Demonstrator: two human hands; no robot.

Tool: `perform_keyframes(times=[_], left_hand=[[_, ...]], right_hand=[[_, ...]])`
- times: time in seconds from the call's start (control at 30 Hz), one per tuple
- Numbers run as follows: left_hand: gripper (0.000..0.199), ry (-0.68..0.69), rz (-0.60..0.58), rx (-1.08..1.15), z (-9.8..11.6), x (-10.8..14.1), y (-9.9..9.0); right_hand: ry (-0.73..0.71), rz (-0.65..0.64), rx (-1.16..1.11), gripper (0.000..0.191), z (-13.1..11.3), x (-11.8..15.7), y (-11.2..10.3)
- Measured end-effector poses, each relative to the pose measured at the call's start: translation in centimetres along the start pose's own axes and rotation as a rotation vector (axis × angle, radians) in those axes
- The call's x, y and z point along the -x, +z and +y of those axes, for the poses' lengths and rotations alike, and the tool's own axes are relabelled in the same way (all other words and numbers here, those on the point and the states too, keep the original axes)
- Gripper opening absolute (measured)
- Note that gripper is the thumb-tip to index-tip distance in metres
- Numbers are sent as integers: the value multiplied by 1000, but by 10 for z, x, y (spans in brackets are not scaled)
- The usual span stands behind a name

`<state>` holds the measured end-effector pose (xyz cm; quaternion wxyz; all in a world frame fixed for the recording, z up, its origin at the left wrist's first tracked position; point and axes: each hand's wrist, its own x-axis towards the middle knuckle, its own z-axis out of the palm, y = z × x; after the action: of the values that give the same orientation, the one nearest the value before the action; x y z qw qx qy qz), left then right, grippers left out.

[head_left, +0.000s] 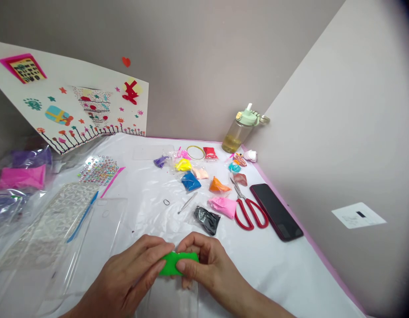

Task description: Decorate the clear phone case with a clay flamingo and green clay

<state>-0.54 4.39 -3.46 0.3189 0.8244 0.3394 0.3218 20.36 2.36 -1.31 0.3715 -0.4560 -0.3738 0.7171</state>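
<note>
Bright green modelling clay [172,265], flattened into a strip, is gripped between my two hands near the front of the table. My left hand [134,269] pinches its left end, fingers laid over the top. On the right part, my right hand [204,261] presses with the thumb in front and the fingers curled behind. Beneath them lies a clear plastic sheet or case [173,300], partly hidden by the hands. Just beyond are a black clay packet [207,220], a pink one [223,206] and a thin pointed tool [187,203].
Red-handled scissors [251,212] and a dark phone [276,212] lie to the right. Several coloured clay packets, including a blue one [190,181], spread behind. A bottle [238,130] stands at the back. Rhinestones [99,170], clear moulds [58,221] and bagged clay [22,176] occupy the left.
</note>
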Motion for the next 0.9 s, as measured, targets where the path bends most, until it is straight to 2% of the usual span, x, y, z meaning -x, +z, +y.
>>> perform_keyframes(times=[0.1, 0.17, 0.27, 0.37, 0.43, 0.57, 0.73, 0.9], left_hand=[[42, -30, 12, 106, 3, 0, 3], [36, -80, 17, 153, 4, -1, 3], [19, -297, 17, 223, 4, -3, 1], [25, -532, 1, 318, 3, -5, -5], [27, -588, -31, 366, 2, -8, -8], [17, -510, -57, 377, 4, -10, -9], [14, -359, 11, 278, 7, -13, -8], [13, -342, 18, 218, 4, -10, -6]], right_hand=[[4, -9, -9, 36, 0, 0, -1], [7, -9, -5, 37, 0, 0, -2], [-12, -5, 10, 36, 0, -1, -4], [-32, 3, 18, 36, 1, -2, -5], [-30, 4, 17, 36, 2, -2, -5], [-38, 1, -1, 37, 3, -2, -5], [-38, 20, 5, 37, 1, -3, -4], [-44, 19, 20, 37, 0, -3, -3]])
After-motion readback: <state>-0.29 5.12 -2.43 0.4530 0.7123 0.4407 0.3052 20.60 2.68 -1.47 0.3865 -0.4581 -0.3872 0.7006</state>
